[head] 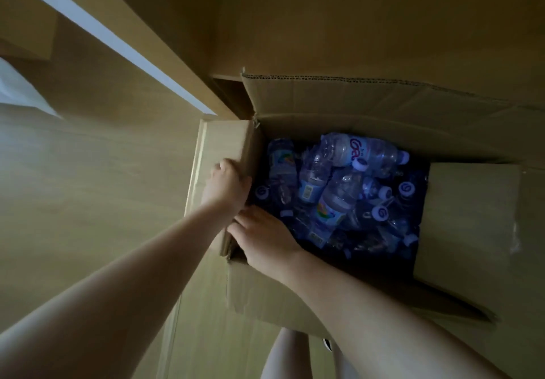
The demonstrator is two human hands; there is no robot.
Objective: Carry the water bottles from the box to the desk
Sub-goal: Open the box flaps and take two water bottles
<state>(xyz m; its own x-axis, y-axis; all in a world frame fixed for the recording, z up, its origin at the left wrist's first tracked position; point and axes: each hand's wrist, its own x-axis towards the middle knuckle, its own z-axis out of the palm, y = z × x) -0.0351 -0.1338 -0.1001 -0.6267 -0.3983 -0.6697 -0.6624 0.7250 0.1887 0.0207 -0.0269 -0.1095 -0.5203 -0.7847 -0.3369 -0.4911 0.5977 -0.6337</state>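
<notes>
Opening: left hand (227,185) grips box flap (233,142); right hand (265,235) flat on box (295,299) rim
Next: likely reach for water bottles (339,193)

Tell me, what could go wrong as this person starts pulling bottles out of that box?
The bottles lie jumbled on each other, so lifting one may shift or roll others. The left hand holds a flap back; if released, it could fold over the opening. It's dim inside the box, so a grab might slip.
</notes>
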